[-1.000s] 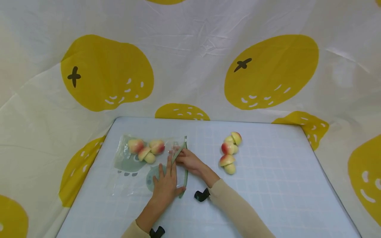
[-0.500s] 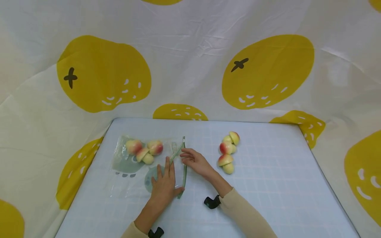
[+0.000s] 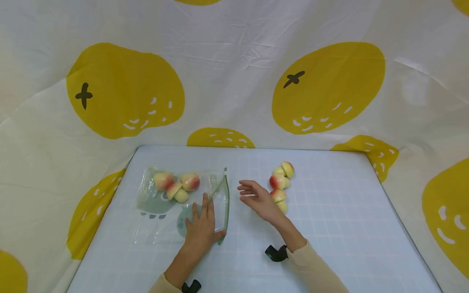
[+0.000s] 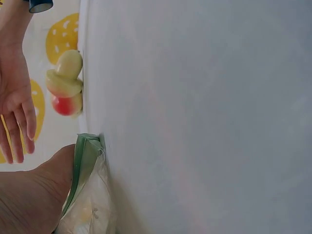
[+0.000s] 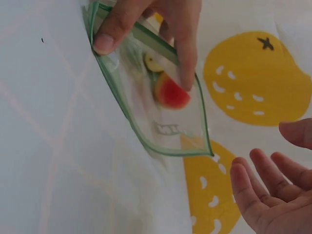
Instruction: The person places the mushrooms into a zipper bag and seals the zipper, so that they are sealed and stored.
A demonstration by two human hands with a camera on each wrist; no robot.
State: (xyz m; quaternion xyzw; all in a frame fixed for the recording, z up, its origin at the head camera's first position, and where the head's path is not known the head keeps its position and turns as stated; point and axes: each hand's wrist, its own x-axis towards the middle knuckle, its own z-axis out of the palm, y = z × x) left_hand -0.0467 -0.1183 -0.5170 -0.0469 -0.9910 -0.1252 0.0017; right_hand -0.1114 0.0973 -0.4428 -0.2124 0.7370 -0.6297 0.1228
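Observation:
A clear zip bag (image 3: 216, 219) with green print and a green zip edge lies on the left half of the table, its mouth to the right. Inside are three mushroom-shaped pieces (image 3: 190, 182) with red and yellow caps. My left hand (image 3: 200, 230) rests on the bag with spread, straight fingers. In the right wrist view its thumb and fingers (image 5: 184, 53) are at opposite sides of the parted mouth. My right hand (image 3: 261, 202) is raised in the air, relaxed and holding nothing. Beside it, three more mushrooms (image 3: 277, 182) lie in a row, the nearest partly hidden by this hand.
A pale checked cloth covers the table (image 3: 348, 211). Behind and around it hangs a white curtain (image 3: 227, 81) with yellow fruit prints. Each wrist carries a small black camera (image 3: 276, 253).
My right hand has left the bag's mouth and moved right, up to the row of mushrooms. My left hand stays on the bag, and its mouth remains parted.

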